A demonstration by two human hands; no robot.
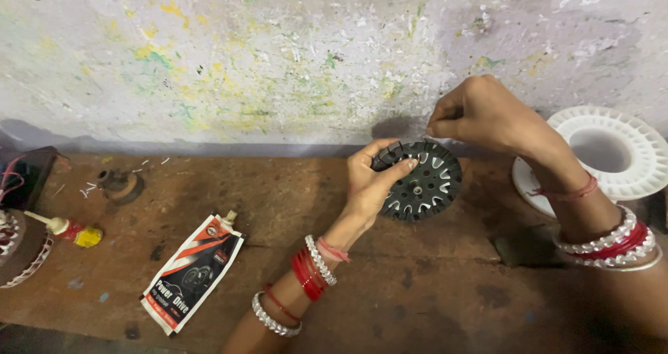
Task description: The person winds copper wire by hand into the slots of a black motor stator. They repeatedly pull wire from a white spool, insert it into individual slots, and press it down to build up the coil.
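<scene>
Glue tube (67,229) and a flat printed pouch (193,274) lie at the left of the brown surface (431,284). At centre our left hand (369,187) pinches the left rim of a dark slotted disc (422,181), held on edge and facing us. Just above it, our right hand (487,114) presses its fingers (437,123) together on something thin at the disc's upper rim, nearer than the white spool (609,152) at far right.

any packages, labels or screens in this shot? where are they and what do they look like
Pouch: flat sachet lying on the brown bench, lower left of the left hand; black, white and orange-red, with a nozzle at its top corner.
Small bottle: lying on its side at far left, red and yellow label.
No screens or signs.
</scene>
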